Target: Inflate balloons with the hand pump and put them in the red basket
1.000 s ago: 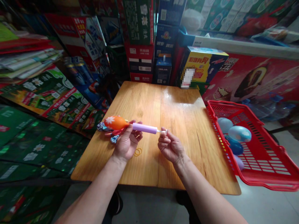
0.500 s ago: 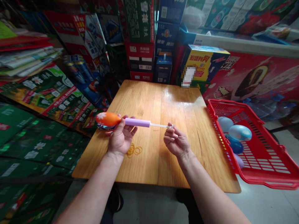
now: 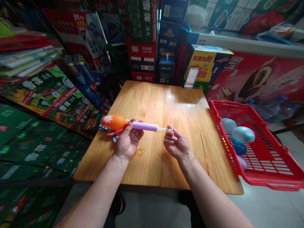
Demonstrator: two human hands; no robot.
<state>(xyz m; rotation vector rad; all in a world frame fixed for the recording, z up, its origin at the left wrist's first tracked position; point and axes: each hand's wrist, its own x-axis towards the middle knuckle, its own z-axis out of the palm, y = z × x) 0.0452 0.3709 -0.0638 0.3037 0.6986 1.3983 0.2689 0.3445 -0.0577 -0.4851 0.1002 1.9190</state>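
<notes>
Left hand (image 3: 128, 141): closed narrowly around the pump (image 3: 144, 127), which is thereby steadied in the air.
Right hand (image 3: 175, 145): narrow pinch; the rod (image 3: 165, 129) is held by its ring end.
Held piece: an orange balloon (image 3: 114, 122) is fitted on the pump's end, above the table (image 3: 152, 101).
Nearby: rubber bands (image 3: 140, 152) lie on the table; balloons (image 3: 243, 134) are kept in a red basket (image 3: 237, 110).

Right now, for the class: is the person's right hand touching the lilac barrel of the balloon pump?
Apart. The head view shows a gap between the lilac barrel and the right hand, bridged by a thin white rod.
</notes>
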